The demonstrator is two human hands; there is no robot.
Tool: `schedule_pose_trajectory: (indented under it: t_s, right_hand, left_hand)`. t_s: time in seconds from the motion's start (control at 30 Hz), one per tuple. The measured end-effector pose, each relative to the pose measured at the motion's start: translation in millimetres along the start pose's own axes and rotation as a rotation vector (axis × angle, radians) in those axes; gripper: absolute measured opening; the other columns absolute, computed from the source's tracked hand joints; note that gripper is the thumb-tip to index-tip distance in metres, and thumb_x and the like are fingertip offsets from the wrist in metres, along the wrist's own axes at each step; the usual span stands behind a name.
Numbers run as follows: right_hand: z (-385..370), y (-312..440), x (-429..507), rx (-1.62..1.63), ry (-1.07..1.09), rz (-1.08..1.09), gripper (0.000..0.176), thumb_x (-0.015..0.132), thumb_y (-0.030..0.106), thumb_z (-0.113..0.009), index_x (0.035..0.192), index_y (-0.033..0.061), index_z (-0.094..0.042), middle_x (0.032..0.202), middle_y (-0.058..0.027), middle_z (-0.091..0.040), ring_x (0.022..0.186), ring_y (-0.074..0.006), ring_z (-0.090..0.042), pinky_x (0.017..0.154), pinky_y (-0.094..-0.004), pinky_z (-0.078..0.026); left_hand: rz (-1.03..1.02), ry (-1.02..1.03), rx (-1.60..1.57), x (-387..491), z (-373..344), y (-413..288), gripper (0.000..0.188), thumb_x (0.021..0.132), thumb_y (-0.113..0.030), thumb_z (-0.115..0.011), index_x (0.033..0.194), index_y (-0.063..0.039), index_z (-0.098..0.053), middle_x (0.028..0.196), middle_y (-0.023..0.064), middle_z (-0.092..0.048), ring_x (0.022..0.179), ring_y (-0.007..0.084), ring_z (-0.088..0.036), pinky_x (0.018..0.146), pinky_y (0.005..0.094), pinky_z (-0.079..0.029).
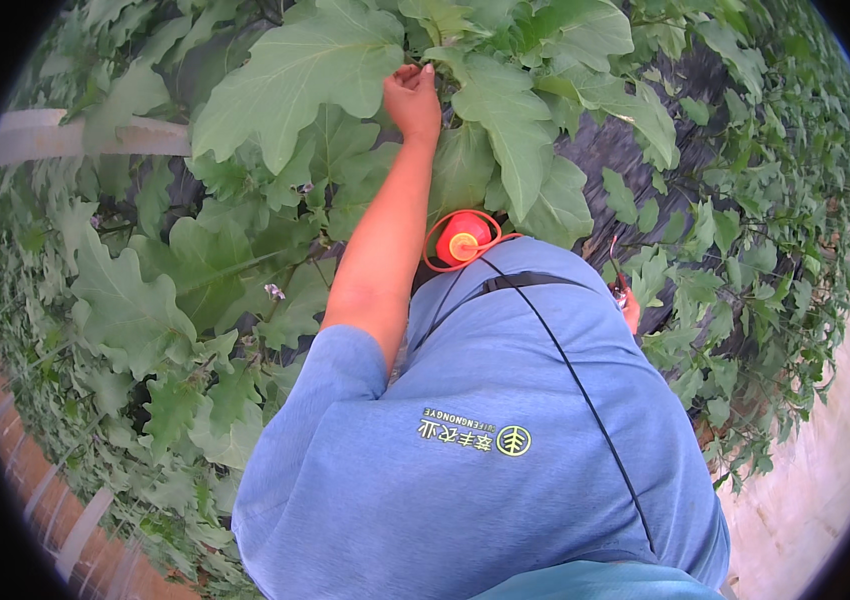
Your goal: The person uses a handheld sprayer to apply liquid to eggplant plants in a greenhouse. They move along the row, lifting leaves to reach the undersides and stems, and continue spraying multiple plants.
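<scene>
My left hand (414, 101) reaches forward into an eggplant plant, its thumb and bent fingers closed on a thin stalk between broad leaves. A large lobed leaf (312, 79) hangs just left of it and another leaf (504, 124) to its right. At my right hip, my right hand (630, 311) shows only in part past my blue shirt (515, 360). It holds a small tool (620, 289) with a thin reddish tip; what kind cannot be told. A red bottle (459, 234) with an orange cap (464, 246) sits at my waist, red tubing (426, 251) looped around it.
Dense eggplant foliage (132, 300) with small purple flowers (273, 291) stands on my left, more plants (762, 210) on my right. Black plastic mulch (605, 165) covers the ground between. A pale band (140, 136) crosses the left side. A black cord (582, 382) runs down my shirt.
</scene>
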State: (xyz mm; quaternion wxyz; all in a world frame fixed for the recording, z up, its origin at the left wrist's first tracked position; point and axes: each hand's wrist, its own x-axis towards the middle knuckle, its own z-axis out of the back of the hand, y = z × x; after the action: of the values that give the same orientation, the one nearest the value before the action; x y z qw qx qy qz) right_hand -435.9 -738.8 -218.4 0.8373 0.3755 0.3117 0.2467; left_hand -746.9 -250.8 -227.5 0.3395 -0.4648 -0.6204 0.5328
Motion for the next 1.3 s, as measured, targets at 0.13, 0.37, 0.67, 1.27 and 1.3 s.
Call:
schedule_pose_trajectory:
  t_s: [0.13, 0.37, 0.67, 1.27, 1.3]
  right_hand:
    - [3, 1, -1, 0.043, -0.012, -0.019, 0.033, 0.088, 0.018, -0.089, 0.109, 0.0006, -0.070, 0.087, 0.0002, -0.068, 0.081, -0.0091, -0.059, 0.074, -0.0303, -0.051]
    - [14, -2, -2, -0.079, 0.024, 0.019, 0.030, 0.089, 0.017, -0.088, 0.108, 0.0013, -0.070, 0.089, 0.0004, -0.068, 0.081, -0.0087, -0.058, 0.074, -0.0293, -0.050]
    - [18, -9, 14, -0.032, 0.044, 0.029, 0.031, 0.089, 0.019, -0.088, 0.109, 0.0021, -0.070, 0.091, 0.0004, -0.069, 0.082, -0.0079, -0.059, 0.074, -0.0282, -0.050]
    - [27, -74, 17, -0.221, 0.053, 0.061, 0.035, 0.086, 0.020, -0.087, 0.115, 0.0067, -0.074, 0.093, 0.0002, -0.070, 0.083, -0.0086, -0.061, 0.074, -0.0276, -0.050]
    - [28, -80, 19, -0.228, 0.049, 0.060, 0.035, 0.086, 0.020, -0.087, 0.115, 0.0066, -0.073, 0.093, 0.0000, -0.070, 0.083, -0.0089, -0.061, 0.075, -0.0278, -0.050]
  left_hand:
    - [-0.067, 0.162, 0.188, 4, -8, 11, 0.037, 0.094, -0.010, -0.080, 0.123, 0.002, -0.060, 0.111, 0.0127, -0.072, 0.098, 0.0172, -0.071, 0.088, 0.0320, -0.057]
    - [-0.171, 0.330, 0.353, 26, -11, 29, 0.041, 0.092, -0.008, -0.078, 0.128, 0.000, -0.059, 0.117, 0.0115, -0.071, 0.099, 0.0193, -0.072, 0.088, 0.0351, -0.058]
    - [-0.151, 0.249, 0.517, 47, -20, -11, 0.054, 0.081, -0.019, -0.090, 0.124, -0.007, -0.059, 0.116, 0.0094, -0.076, 0.104, 0.0292, -0.073, 0.092, 0.0418, -0.057]
    - [0.010, 0.372, 0.303, 68, 22, 13, 0.047, 0.087, -0.028, -0.085, 0.129, -0.010, -0.074, 0.112, 0.0078, -0.080, 0.091, 0.0189, -0.075, 0.085, 0.0342, -0.057]
    - [-0.009, 0.408, 0.286, 73, 24, 13, 0.045, 0.088, -0.027, -0.083, 0.129, -0.010, -0.074, 0.112, 0.0080, -0.080, 0.092, 0.0190, -0.074, 0.086, 0.0344, -0.057]
